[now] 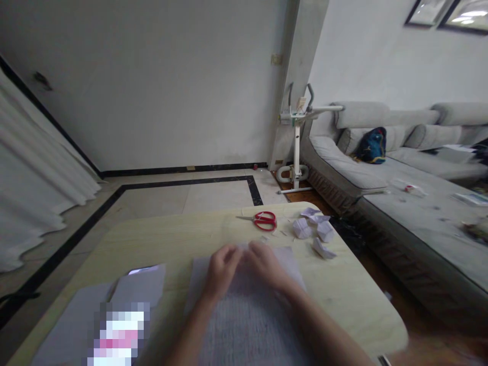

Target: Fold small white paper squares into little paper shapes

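A large sheet of paper [244,325] covered in lines of writing lies on the pale wooden table in front of me. At its far edge my left hand [221,270] and my right hand [267,263] are close together, blurred, with fingers bent inward and closed on the paper; the fingertips are partly hidden. Beyond them sit red-handled scissors [264,220], blades pointing left. Several folded or crumpled paper pieces [302,229] are at the far right corner, with small paper scraps [282,233] near the scissors.
On the table's [343,305] left lie blank paper sheets [72,320] and a lit, pixelated screen [118,335]. A grey sofa [404,213] with a blue backpack [372,146] runs along the right. White exercise equipment [296,147] stands by the wall; a white curtain [34,168] hangs left.
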Demonstrator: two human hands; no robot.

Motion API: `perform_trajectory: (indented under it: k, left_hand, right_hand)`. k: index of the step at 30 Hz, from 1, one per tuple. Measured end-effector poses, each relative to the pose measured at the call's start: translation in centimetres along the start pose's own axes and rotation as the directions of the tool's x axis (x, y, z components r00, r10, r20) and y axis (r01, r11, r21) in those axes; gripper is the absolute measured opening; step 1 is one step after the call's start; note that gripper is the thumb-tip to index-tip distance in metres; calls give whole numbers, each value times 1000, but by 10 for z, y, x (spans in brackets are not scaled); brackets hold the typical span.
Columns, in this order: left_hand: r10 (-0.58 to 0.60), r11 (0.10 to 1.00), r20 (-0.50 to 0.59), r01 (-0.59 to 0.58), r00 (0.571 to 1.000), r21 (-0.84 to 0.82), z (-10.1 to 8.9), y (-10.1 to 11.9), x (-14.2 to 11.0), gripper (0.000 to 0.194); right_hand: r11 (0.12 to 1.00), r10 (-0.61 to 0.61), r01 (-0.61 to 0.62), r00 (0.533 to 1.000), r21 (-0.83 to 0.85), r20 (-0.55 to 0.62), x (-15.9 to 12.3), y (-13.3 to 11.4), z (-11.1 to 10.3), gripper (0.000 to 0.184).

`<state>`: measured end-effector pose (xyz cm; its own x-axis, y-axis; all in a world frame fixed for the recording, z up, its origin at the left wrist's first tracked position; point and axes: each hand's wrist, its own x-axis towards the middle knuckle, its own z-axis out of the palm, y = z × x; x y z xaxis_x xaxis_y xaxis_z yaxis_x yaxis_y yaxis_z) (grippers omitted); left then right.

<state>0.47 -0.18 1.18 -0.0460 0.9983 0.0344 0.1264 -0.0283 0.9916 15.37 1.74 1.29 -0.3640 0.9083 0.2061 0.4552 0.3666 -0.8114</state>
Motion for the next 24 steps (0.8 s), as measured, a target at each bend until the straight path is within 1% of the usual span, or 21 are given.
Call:
perform_trajectory:
  k: [2,5,9,12,19,22,24]
  left_hand:
    - [-5,1000,0,5,1000,-10,-1,0,1,27]
    - [1,1000,-33,-1,999,7,-3,-1,2,26]
    - [11,999,-68,-8,998,44,-3,-3,4,25]
    - [0,999,-66,2,998,42,-3,-4,5,25]
    - [-3,999,-28,4,1000,40,-3,-2,5,26]
    - [-14,1000,-31,15,999,21,-2,-2,5,27]
    - [-22,1000,-11,23,1000,19,-2,-3,5,28]
  right_hand:
    - [1000,-13,13,999,1,33,0,-1,-1,26]
    - [1000,-11,11,998,5,68,0,-3,-2,27]
    - [1000,30,-29,999,-10,32,1,-3,1,29]
    - [999,50,-50,999,-13,9,1,-1,2,29]
    - [997,70,-71,997,42,28,1,-3,-1,25]
    - [994,81,-80,997,78,-16,1,-3,-2,24]
    - [989,88,-81,995,120,-57,2,-3,-2,21]
